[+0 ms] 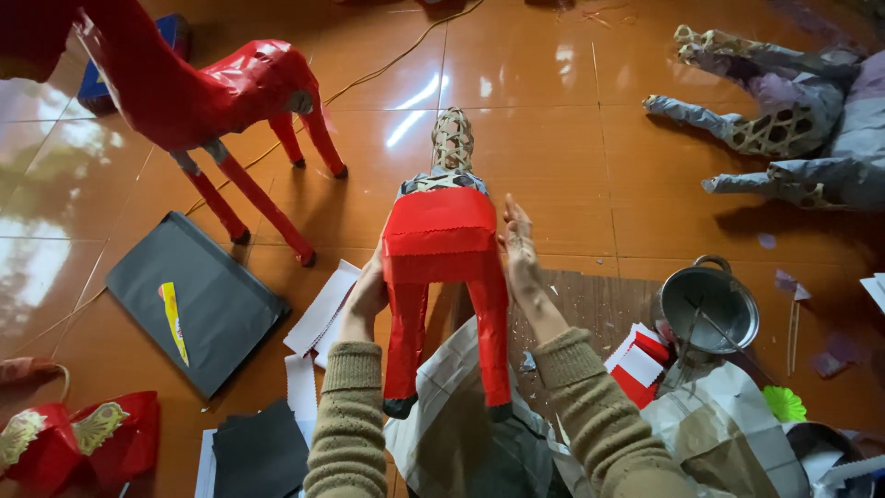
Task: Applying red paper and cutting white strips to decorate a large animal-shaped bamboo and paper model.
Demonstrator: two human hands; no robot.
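Where the orange tiled floor [553,138] meets the left edge, listed left to right:

- Red and gold paper ornament [64,438], lower left corner, lying flat.
- Finished red paper animal [212,92], upper left, standing on four thin legs, well apart from both hands.
- Dark grey sheet [207,300] bearing a yellow strip, flat beside the red animal's feet; black sheet [258,452] below it.
- White paper strips [318,318], just beside the left wrist.
- Left hand [367,297], olive knitted sleeve; fingers pressed flat against the left flank of the central figure, partly hidden behind it.
- Half-covered animal figure [441,242], centre, held between both hands above crumpled newsprint: red paper over rump and two legs, bare woven bamboo frame at the far end, pointing away.
- Right hand [519,251]; fingers straight and together, palm laid along the figure's right flank.
- Red and white paper pieces [639,367], near the right forearm.
- Metal pot [708,309] with a stick resting in it, right of centre.
- Green paper flower [784,403], lower right.
- Grey paper animal [793,129], upper right, lying on its side, bamboo weave showing through gaps.
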